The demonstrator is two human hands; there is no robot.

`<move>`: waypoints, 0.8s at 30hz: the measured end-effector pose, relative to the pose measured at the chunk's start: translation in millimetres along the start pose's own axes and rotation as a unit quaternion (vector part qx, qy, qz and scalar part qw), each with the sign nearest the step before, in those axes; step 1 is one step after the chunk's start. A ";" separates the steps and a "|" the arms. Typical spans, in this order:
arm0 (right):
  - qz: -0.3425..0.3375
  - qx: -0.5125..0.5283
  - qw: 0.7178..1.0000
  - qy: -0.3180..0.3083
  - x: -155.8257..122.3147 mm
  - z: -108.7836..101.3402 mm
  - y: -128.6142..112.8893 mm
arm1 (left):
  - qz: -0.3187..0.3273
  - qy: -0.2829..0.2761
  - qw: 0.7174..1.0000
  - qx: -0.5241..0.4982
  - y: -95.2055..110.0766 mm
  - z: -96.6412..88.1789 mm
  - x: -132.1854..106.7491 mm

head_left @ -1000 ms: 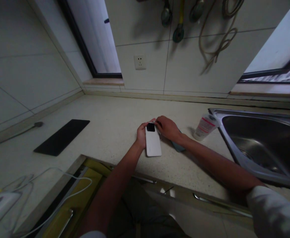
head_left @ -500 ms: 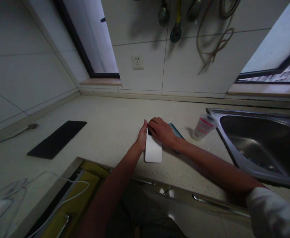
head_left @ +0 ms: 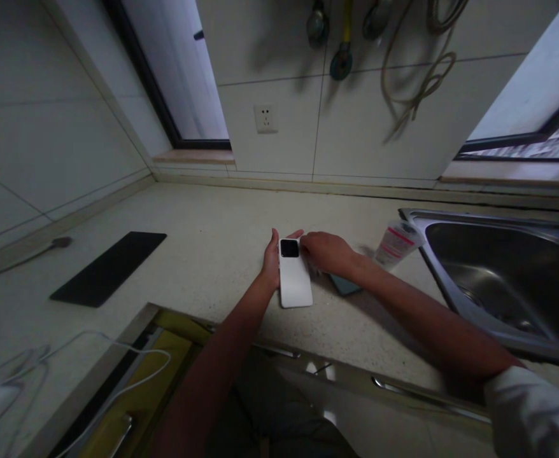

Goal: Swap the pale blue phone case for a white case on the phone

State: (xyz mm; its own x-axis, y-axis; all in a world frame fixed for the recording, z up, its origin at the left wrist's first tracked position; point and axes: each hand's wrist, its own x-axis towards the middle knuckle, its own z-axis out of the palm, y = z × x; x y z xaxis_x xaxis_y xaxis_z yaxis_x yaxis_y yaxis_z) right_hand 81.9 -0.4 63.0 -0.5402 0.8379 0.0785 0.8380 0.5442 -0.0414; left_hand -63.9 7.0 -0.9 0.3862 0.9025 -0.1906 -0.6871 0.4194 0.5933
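Note:
A white smartphone (head_left: 295,280) lies back side up in my left hand (head_left: 272,262), its black camera block at the far end. My left thumb runs along the left edge, and fingertips show past the far right corner. Close by the phone's upper right edge is my right hand (head_left: 326,253), its fingers curled in a pinch. What those fingers hold, if anything, is hidden; something pale and blurred shows just under them. Beneath my right wrist, a flat dark teal thing (head_left: 345,285) rests on the counter, mostly covered by the arm.
Right of my hands stands a clear plastic cup (head_left: 396,243) with pink print, beside the steel sink (head_left: 451,305). A black flat mat (head_left: 112,267) lies to the left on the pale counter (head_left: 212,254). A white cable (head_left: 141,381) hangs over the open drawer at lower left.
My right hand has moved right, off the phone's camera block, which now shows in full. More of the teal thing is covered by my right hand and arm.

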 end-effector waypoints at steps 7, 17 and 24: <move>-0.104 -0.028 0.988 -0.112 -19.2 -5.3 -27.9 | 0.009 0.016 0.999 -0.029 0.5 5.7 -2.3; -0.290 0.031 0.954 -0.072 -28.3 4.9 -57.4 | -0.004 0.010 0.999 -0.031 2.7 5.0 -1.2; -0.125 0.021 0.992 0.026 3.5 2.5 -9.6 | -0.003 0.001 1.000 -0.016 1.4 -2.4 5.4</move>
State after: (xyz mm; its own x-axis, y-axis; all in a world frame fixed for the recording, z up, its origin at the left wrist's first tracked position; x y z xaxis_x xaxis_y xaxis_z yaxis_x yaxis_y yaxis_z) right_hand 71.8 -2.5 61.2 -0.7250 0.6740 0.1418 0.6739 0.7367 -0.0561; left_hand -64.3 12.7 -3.0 0.3890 0.9002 -0.1957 -0.7046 0.4276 0.5663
